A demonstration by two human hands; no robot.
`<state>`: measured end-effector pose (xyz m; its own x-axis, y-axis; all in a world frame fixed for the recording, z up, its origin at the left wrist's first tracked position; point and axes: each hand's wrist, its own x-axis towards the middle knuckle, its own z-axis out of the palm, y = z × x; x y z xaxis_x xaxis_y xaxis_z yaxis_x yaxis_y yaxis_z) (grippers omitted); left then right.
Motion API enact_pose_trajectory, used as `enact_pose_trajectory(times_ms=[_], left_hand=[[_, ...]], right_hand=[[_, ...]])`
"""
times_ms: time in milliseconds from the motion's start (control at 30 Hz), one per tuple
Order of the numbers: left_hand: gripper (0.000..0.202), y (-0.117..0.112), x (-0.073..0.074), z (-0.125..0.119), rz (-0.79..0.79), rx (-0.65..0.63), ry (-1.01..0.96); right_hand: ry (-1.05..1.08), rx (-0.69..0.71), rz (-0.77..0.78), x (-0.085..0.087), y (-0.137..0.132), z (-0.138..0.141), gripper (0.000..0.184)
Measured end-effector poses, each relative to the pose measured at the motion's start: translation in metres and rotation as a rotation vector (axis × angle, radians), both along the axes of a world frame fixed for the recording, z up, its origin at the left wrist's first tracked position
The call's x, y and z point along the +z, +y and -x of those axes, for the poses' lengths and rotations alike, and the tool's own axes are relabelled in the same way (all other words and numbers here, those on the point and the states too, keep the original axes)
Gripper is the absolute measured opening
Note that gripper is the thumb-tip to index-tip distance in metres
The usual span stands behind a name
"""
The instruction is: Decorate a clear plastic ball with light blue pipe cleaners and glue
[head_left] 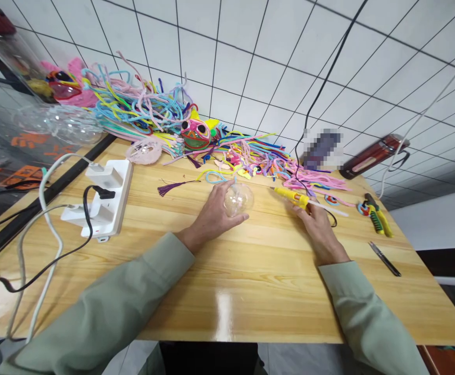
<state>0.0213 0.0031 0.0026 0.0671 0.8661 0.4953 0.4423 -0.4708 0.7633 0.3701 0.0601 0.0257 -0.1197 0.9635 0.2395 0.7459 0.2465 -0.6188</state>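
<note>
A clear plastic ball [240, 200] rests on the wooden table, and my left hand [218, 211] is curled round its left side, thumb in front. Held in my right hand [314, 224] is a yellow hot glue gun [292, 196], its nozzle aimed left toward the ball but apart from it. A whitish glue stick [331, 209] sticks out of the gun's back end. Just behind the ball lies a light blue pipe cleaner loop [214, 178]. To the left of it is a purple tassel [173, 187].
Piled along the tiled wall are pipe cleaners [141, 104] and a decorated pink ball [194, 133]. A white power strip [114, 203] with cables stands left. Pliers [379, 216], a craft knife [384, 259] and a dark red flask [376, 156] are at the right.
</note>
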Motion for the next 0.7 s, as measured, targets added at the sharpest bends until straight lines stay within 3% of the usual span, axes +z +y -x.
enact_pose_trajectory(times_ms=[233, 367, 567, 700], left_hand=[[0.096, 0.0, 0.0, 0.0, 0.028, 0.0, -0.005], [0.095, 0.0, -0.001, 0.001, 0.03, 0.0, -0.008], [0.094, 0.001, -0.002, 0.001, 0.027, -0.001, -0.004], [0.093, 0.001, -0.002, 0.0, 0.012, 0.004, -0.005]], right_hand=[[0.188, 0.025, 0.117, 0.005, 0.014, -0.017, 0.034], [0.148, 0.03, 0.125, 0.004, 0.014, -0.018, 0.038], [-0.035, -0.012, 0.024, -0.01, 0.008, -0.011, 0.04], [-0.053, -0.139, -0.146, -0.01, 0.011, -0.022, 0.039]])
